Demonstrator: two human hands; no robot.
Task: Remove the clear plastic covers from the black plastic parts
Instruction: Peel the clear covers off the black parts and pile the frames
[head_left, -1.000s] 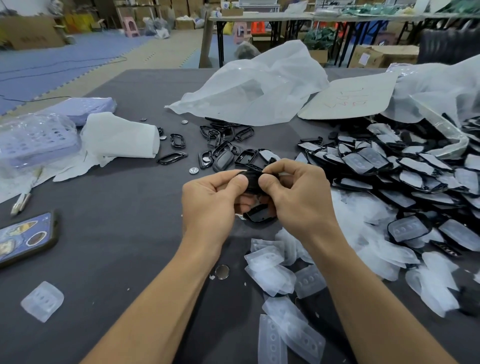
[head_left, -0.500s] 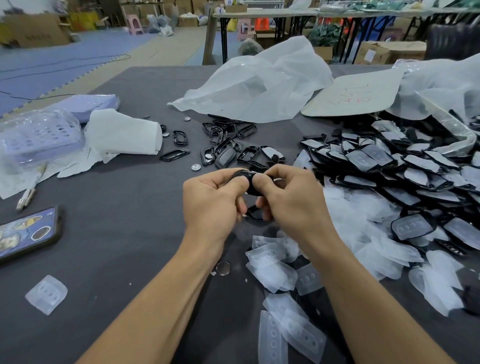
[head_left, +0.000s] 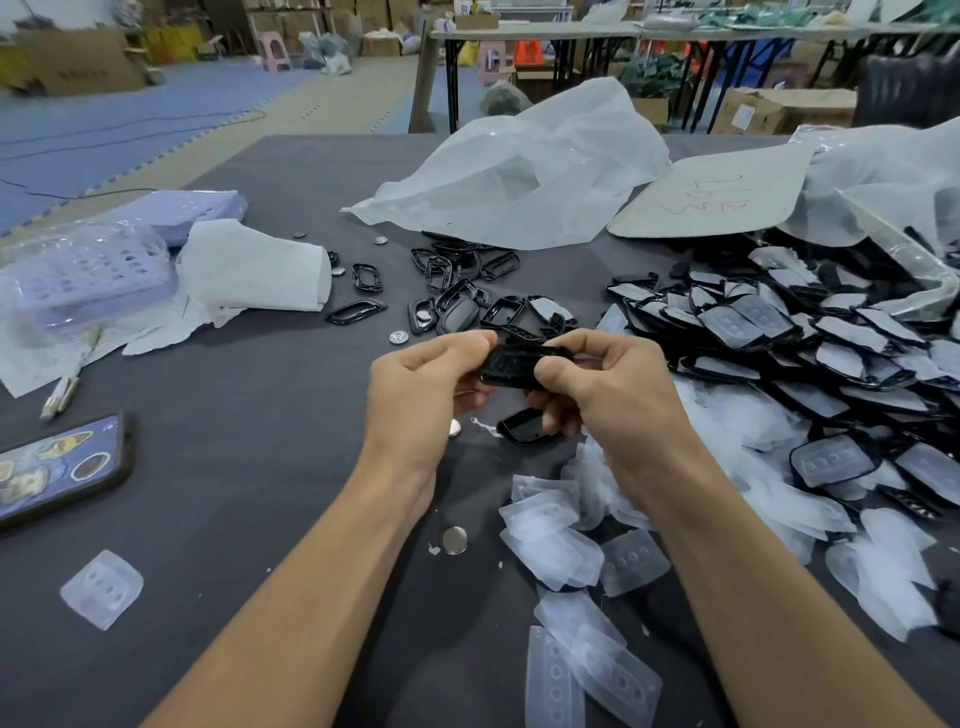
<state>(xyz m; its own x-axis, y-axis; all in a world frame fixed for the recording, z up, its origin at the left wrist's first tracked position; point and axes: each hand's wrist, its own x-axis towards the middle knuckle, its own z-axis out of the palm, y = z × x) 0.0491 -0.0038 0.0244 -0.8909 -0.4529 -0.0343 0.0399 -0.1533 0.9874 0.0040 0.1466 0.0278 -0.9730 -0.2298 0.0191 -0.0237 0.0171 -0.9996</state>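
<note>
one black plastic part (head_left: 511, 366), held above the table (head_left: 249, 493) between both hands. left hand (head_left: 415, 384): thumb and fingers pinching its left end. right hand (head_left: 613, 395): thumb and curled fingers pinching its right end. step, as judged: working a clear cover loose; the cover itself cannot be made out. next move: peel cleanly, drop onto loose covers (head_left: 550, 540) below. covered parts (head_left: 748, 319) heaped at right.

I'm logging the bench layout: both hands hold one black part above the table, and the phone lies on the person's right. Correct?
No. The head view shows the phone on the person's left. The left hand and right hand do hold one black part above the table.
</note>
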